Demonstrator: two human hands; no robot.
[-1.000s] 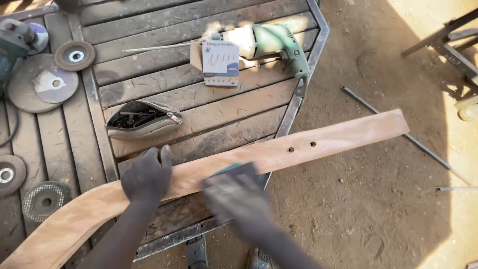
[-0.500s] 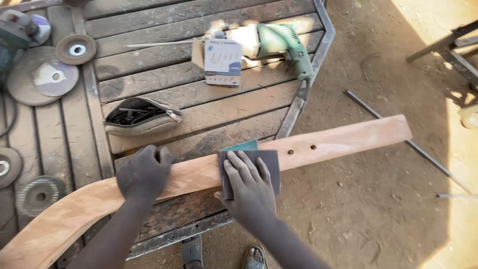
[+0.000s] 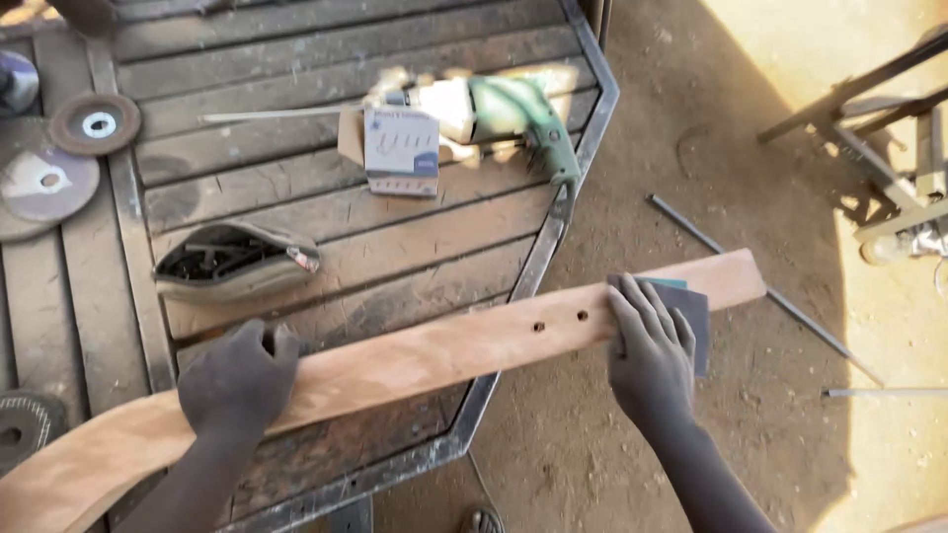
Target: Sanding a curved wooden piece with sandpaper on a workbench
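A long curved wooden piece (image 3: 415, 360) lies across the edge of a slatted wooden table (image 3: 395, 237), its right end sticking out over the dirt ground. Two small holes show near its right part. My left hand (image 3: 237, 380) presses down on the wood near its left bend. My right hand (image 3: 650, 345) lies flat on a dark sheet of sandpaper (image 3: 691, 311), pressing it onto the wood close to the right end.
On the table lie a green and white power drill (image 3: 499, 114), a small cardboard box (image 3: 400, 153), an open pouch of tools (image 3: 232, 262) and several grinding discs (image 3: 94, 123) at the left. A thin metal rod (image 3: 760, 291) lies on the ground; a metal frame (image 3: 869, 138) stands at right.
My right hand has slid the sandpaper along the wood from its middle toward the right end. My left hand has stayed pressed on the left part.
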